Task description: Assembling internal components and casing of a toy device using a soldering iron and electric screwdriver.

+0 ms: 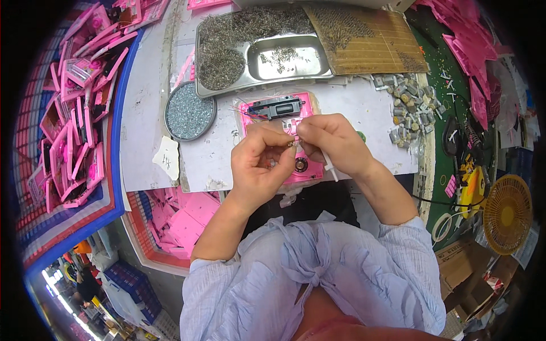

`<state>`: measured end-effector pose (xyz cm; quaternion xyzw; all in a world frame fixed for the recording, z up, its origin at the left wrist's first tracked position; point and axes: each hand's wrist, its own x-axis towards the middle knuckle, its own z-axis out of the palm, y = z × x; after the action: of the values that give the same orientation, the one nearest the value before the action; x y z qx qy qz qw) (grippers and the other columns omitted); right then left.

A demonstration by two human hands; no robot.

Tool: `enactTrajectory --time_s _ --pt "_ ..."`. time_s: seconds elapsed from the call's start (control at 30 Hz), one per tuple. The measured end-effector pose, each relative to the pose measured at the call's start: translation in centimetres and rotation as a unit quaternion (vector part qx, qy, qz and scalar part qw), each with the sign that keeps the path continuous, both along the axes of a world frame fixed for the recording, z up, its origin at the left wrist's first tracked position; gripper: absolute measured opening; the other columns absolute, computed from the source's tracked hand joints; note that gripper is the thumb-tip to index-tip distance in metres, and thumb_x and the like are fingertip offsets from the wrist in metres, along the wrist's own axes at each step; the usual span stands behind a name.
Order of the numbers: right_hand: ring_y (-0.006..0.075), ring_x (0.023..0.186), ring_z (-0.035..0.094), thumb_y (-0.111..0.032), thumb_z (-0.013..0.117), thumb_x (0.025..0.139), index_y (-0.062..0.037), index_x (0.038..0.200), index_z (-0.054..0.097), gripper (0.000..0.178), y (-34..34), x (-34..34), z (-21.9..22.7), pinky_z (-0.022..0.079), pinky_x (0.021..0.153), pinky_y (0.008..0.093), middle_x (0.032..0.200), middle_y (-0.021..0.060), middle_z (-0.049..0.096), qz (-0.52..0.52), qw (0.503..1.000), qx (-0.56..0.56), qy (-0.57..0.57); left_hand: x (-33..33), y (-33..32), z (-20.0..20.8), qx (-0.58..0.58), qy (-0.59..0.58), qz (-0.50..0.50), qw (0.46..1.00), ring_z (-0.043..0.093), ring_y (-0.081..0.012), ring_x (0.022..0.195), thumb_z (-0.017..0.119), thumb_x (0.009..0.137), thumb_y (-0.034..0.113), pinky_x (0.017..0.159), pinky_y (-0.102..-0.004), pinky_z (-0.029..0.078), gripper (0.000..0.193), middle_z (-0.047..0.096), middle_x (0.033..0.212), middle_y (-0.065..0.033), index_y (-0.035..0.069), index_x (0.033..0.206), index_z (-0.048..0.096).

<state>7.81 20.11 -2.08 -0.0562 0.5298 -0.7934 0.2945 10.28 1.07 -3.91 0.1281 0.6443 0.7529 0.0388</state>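
Observation:
Both my hands meet over a pink plastic housing [310, 105] on the table in front of me. Thumb and forefinger of my left hand [256, 162] pinch a tiny metal spring [293, 144]. Close beside it, the fingertips of my right hand [335, 142] are pressed together at the spring's upper end. A thin white plastic rod [330, 168] sticks out below my right hand; how it is held is hidden. Inside the housing lies a black module [276, 107] with thin wires on its left. A round dark part [301, 165] sits lower in the housing, partly behind my left thumb.
A steel tray [227, 91] full of springs stands behind, with a smaller dish [324, 68] and cardboard [375, 45]. Left is a round tub [190, 111] of small screws. Small metal motors [409, 108] lie right. Crates of pink parts [74, 131] and a fan [507, 215] flank the table.

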Motion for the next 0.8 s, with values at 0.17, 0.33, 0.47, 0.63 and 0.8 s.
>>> enactTrajectory --time_s 0.17,0.33,0.47,0.63,0.8 --pt "0.0055 0.064 0.048 -0.026 0.057 0.104 -0.0021 0.091 0.063 0.028 0.5 -0.3 -0.7 0.038 0.056 0.0223 0.079 -0.0024 0.057 -0.015 0.999 0.02 0.036 0.1 -0.2 0.7 0.012 -0.023 0.009 1.0 0.058 -0.0061 0.083 0.065 0.088 -0.009 0.068 -0.0194 0.051 0.017 0.059 0.1 -0.0056 -0.002 0.103 0.061" --pt "0.0045 0.067 0.049 -0.025 0.055 0.105 -0.0021 0.099 0.064 0.025 -0.5 0.0 -0.9 0.04 0.059 0.021 0.081 -0.0021 0.057 -0.022 0.997 -0.021 0.07 0.1 -0.5 0.6 0.037 -0.047 -0.006 0.998 0.06 -0.0067 0.087 0.064 0.089 -0.01 0.071 -0.0206 0.053 0.016 0.059 0.102 -0.0058 -0.002 0.103 0.06" --pt "0.0041 0.063 0.045 -0.025 0.055 0.105 -0.003 0.097 0.062 0.024 -1.8 0.2 -2.2 0.036 0.056 0.0212 0.082 -0.0028 0.056 -0.081 0.989 0.031 0.122 0.2 -1.2 0.9 0.027 -0.038 0.002 0.999 0.061 -0.0076 0.088 0.064 0.089 -0.009 0.072 -0.0215 0.054 0.016 0.06 0.1 -0.0059 -0.002 0.103 0.06" --pt "0.0061 0.078 0.059 -0.018 0.059 0.102 0.0009 0.105 0.065 0.02 -0.2 -0.2 -1.0 0.048 0.069 0.0226 0.089 -0.0006 0.064 -0.052 0.993 0.036 0.1 -1.7 -6.0 1.4 0.051 -0.004 0.064 0.997 0.058 -0.0076 0.072 0.062 0.092 -0.008 0.06 -0.0207 0.049 0.015 0.061 0.098 -0.0072 -0.002 0.105 0.06" --pt "0.0075 0.074 0.064 -0.01 0.065 0.096 0.0004 0.113 0.066 0.02 -3.0 -0.4 0.5 0.05 0.066 0.0238 0.082 0.0036 0.069 -0.073 0.96 0.142 0.23 -0.8 -5.7 1.3 0.106 -0.057 0.015 0.993 0.055 -0.0081 0.063 0.061 0.095 -0.003 0.052 -0.0212 0.045 0.012 0.062 0.093 -0.0089 -0.001 0.106 0.059"
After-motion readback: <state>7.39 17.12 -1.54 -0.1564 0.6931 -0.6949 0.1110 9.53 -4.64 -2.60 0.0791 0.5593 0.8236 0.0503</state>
